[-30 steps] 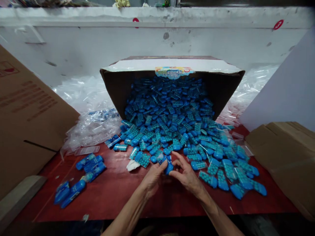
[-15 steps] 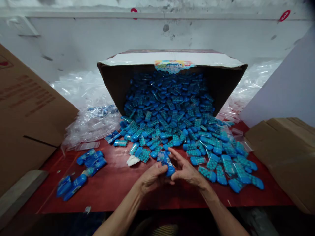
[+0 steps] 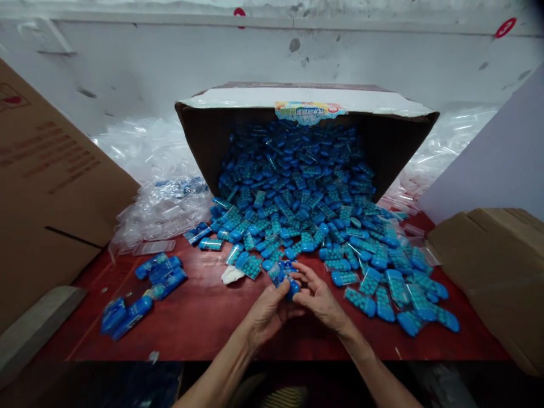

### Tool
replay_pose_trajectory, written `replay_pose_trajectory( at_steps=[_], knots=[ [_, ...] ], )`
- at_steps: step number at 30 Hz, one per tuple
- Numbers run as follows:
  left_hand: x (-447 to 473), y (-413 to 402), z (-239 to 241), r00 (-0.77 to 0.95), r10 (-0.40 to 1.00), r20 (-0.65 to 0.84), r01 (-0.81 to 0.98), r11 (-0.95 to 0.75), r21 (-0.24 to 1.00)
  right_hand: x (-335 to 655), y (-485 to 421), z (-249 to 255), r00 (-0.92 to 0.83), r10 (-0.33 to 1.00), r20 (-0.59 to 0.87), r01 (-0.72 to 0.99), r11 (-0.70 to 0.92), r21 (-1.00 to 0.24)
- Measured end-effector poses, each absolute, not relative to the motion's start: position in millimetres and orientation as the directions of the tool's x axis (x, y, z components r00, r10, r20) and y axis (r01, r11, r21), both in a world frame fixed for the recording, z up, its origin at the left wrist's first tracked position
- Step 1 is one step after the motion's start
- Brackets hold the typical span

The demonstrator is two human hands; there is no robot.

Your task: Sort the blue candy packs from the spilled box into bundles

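Observation:
My left hand (image 3: pixel 266 310) and my right hand (image 3: pixel 319 298) meet at the near middle of the red table (image 3: pixel 204 323). Together they pinch a few small blue candy packs (image 3: pixel 285 276) between the fingertips. Just beyond them spreads a big heap of the same blue packs (image 3: pixel 306 226), spilling out of a cardboard box (image 3: pixel 199 141) tipped on its side. A small group of wrapped blue packs (image 3: pixel 164 275) lies to the left, with another group (image 3: pixel 123 314) nearer the table's left front.
Piles of clear plastic sleeves (image 3: pixel 144 170) lie left and right of the tipped box. A large brown carton (image 3: pixel 46 187) stands at the left, another brown carton (image 3: pixel 497 266) at the right. A white scrap (image 3: pixel 232 275) lies by the heap. A white wall (image 3: pixel 127 68) closes the back.
My hands have drawn closer together around the blue packs and shifted them slightly; the view has drifted a little to the left and down.

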State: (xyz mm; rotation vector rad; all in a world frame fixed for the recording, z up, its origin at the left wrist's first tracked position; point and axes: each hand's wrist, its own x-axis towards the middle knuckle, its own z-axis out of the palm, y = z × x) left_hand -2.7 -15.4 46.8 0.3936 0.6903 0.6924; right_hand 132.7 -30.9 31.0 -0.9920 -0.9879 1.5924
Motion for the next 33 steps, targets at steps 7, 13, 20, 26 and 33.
replay_pose_trajectory(
  at_steps=[7,13,20,26,33],
  knots=[
    [-2,-16,48,0.597,0.698,-0.395,-0.441,0.698,0.564,124,-38,26,-0.162,0.97,-0.181,-0.338,-0.227,-0.914],
    [-3,-18,41,0.582,0.687,-0.435,-0.475,0.721,0.504,125,-35,25,-0.194,0.968,-0.16,-0.343,-0.219,-0.913],
    [5,-20,42,0.523,0.713,-0.467,-0.509,0.7,0.501,125,-35,15,-0.082,0.985,-0.15,-0.261,-0.167,-0.951],
    [-5,-19,41,0.55,0.717,-0.428,-0.493,0.693,0.526,129,-29,12,-0.206,0.967,-0.147,-0.32,-0.209,-0.924],
    [-27,-24,45,0.352,0.826,-0.441,-0.519,0.564,0.642,107,-27,12,-0.259,0.961,-0.093,-0.147,-0.135,-0.98]
  ],
)
